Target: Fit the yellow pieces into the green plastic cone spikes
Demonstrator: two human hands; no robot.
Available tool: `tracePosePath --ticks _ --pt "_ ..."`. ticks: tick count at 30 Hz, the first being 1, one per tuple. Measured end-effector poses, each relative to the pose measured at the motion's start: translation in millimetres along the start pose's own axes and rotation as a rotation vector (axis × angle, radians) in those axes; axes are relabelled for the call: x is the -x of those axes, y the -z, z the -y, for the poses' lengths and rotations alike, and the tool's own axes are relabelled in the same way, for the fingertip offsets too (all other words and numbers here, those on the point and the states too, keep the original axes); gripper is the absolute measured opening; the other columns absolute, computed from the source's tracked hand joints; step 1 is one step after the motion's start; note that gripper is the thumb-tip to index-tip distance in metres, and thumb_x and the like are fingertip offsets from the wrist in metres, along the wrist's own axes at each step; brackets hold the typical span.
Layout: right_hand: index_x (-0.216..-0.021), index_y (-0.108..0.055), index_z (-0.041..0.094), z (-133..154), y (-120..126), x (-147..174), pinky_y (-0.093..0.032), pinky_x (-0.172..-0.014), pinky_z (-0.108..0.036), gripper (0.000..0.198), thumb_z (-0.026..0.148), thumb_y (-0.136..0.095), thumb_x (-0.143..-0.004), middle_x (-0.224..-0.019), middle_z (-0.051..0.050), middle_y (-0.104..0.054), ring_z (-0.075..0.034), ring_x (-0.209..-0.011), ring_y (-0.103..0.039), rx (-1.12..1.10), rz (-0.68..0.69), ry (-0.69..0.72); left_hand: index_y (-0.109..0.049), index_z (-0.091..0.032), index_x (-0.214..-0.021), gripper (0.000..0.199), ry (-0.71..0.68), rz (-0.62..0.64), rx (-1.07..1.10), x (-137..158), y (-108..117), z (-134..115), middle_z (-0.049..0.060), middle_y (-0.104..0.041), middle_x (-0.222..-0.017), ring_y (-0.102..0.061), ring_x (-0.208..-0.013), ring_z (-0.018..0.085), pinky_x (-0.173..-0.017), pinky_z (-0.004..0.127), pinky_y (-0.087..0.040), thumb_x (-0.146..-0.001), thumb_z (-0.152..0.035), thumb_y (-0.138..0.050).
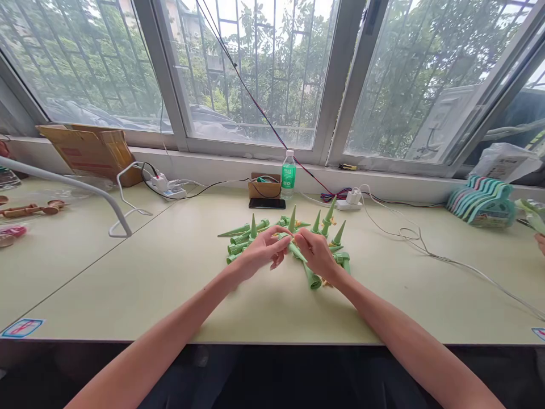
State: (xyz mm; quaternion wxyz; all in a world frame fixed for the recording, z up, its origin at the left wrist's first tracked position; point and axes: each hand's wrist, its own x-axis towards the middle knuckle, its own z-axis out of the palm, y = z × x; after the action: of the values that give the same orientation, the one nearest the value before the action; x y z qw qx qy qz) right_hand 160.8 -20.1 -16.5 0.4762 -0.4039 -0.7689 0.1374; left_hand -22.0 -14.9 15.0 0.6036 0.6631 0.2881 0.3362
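Observation:
Near the middle of the table, my two hands meet over a group of light green plastic watering spikes. My left hand (266, 247) has its thumb and index finger closed around one green watering spike (298, 253), whose cone slants down to the right. Right against it, my right hand (314, 250) is closed in a pinch at the spike's upper end; what its fingertips hold is hidden. Several more spikes lie left of my hands, and several cones (338, 234) stand upright behind and to the right. Small yellow pieces (327, 283) show among them.
A black phone (267, 203), a small cardboard box (264, 187) and a green-labelled bottle (288, 175) are behind the spikes. White cables (443, 258) cross the right side. Teal hangers (483, 201) stand far right, near another person's hand (540, 243). A white metal bar (97, 193) reaches in from the left.

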Motion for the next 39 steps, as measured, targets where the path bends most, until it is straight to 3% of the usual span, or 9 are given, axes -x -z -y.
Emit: tracePosePath --ticks 4,9,14,18,25,28,31,34,39 --pt "-0.067 -0.025 0.022 -4 -2 1 -0.023 -0.051 -0.025 0.041 0.044 -0.032 -0.100 -0.057 0.006 -0.028 -0.010 -0.052 -0.023 -0.005 0.012 -0.025 -0.051 -0.020 -0.112 0.041 -0.112 -0.096 -0.201 1 -2 3 -0.005 -0.045 -0.069 -0.044 -0.048 0.005 -0.045 0.019 -0.038 -0.085 -0.049 -0.061" --pt "-0.067 -0.024 0.022 -5 -2 0 -0.023 -0.050 -0.025 0.042 0.046 -0.031 -0.100 -0.056 0.006 -0.028 -0.010 -0.052 -0.022 0.006 0.018 -0.020 -0.051 -0.021 -0.112 0.036 -0.285 -0.233 -0.511 2 -5 9 0.002 -0.051 -0.096 -0.050 -0.056 0.004 -0.054 0.021 -0.046 -0.086 -0.043 -0.061" --pt "-0.066 -0.025 0.022 -3 -1 0 -0.022 -0.050 -0.026 0.044 0.048 -0.028 -0.100 -0.055 0.005 -0.029 -0.010 -0.051 -0.023 0.028 0.020 -0.026 -0.049 -0.022 -0.112 0.027 -0.423 -0.253 -0.731 2 -6 15 0.003 -0.056 -0.093 -0.050 -0.056 0.006 -0.050 0.019 -0.042 -0.090 -0.036 -0.055" --pt "-0.066 -0.027 0.022 -2 -2 0 -0.023 -0.051 -0.026 0.044 0.048 -0.028 -0.100 -0.056 0.005 -0.031 -0.010 -0.051 -0.025 0.019 0.016 -0.038 -0.048 -0.023 -0.116 0.028 -0.507 -0.273 -0.778 1 -5 20 0.003 -0.055 -0.094 -0.048 -0.055 0.006 -0.051 0.019 -0.041 -0.090 -0.033 -0.054" --pt "-0.066 -0.028 0.021 1 -4 0 -0.025 -0.051 -0.025 0.043 0.048 -0.032 -0.100 -0.057 0.005 -0.031 -0.010 -0.052 -0.027 -0.035 -0.004 -0.034 -0.047 -0.021 -0.118 0.040 -0.348 -0.359 -0.591 2 -10 10 0.005 -0.056 -0.102 -0.047 -0.051 0.004 -0.048 0.019 -0.041 -0.089 -0.048 -0.054" --pt "-0.066 -0.032 0.021 2 -4 1 -0.028 -0.052 -0.025 0.043 0.049 -0.031 -0.100 -0.057 0.004 -0.036 -0.010 -0.052 -0.032 -0.056 -0.024 -0.047 -0.051 -0.019 -0.103 0.037 -0.288 -0.412 -0.462 1 -9 7 -0.001 -0.056 -0.073 -0.044 -0.047 0.006 -0.046 0.019 -0.037 -0.093 -0.054 -0.042" --pt "-0.067 -0.035 0.021 3 -3 1 -0.029 -0.051 -0.025 0.043 0.049 -0.032 -0.100 -0.056 0.004 -0.037 -0.010 -0.051 -0.033 -0.063 -0.054 -0.063 -0.051 -0.018 -0.070 0.048 -0.170 -0.431 -0.337 -3 -5 6 -0.004 -0.043 -0.045 -0.040 -0.040 0.009 -0.043 0.021 -0.032 -0.092 -0.059 -0.040" --pt "-0.068 -0.038 0.021 3 -2 2 -0.030 -0.052 -0.025 0.042 0.048 -0.033 -0.099 -0.056 0.004 -0.040 -0.010 -0.051 -0.035 -0.054 -0.070 -0.055 -0.049 -0.016 -0.051 0.062 -0.003 -0.294 -0.207 -4 -2 5 -0.002 -0.039 -0.039 -0.036 -0.035 0.008 -0.041 0.023 -0.029 -0.091 -0.063 -0.039" --pt "-0.069 -0.040 0.021 4 -1 2 -0.031 -0.053 -0.025 0.039 0.045 -0.035 -0.099 -0.056 0.004 -0.042 -0.010 -0.051 -0.036 -0.037 -0.068 -0.033 -0.057 -0.014 -0.056 0.061 0.174 0.037 0.083 -3 -3 6 0.003 -0.053 -0.057 -0.035 -0.038 0.005 -0.040 0.024 -0.030 -0.089 -0.063 -0.042"
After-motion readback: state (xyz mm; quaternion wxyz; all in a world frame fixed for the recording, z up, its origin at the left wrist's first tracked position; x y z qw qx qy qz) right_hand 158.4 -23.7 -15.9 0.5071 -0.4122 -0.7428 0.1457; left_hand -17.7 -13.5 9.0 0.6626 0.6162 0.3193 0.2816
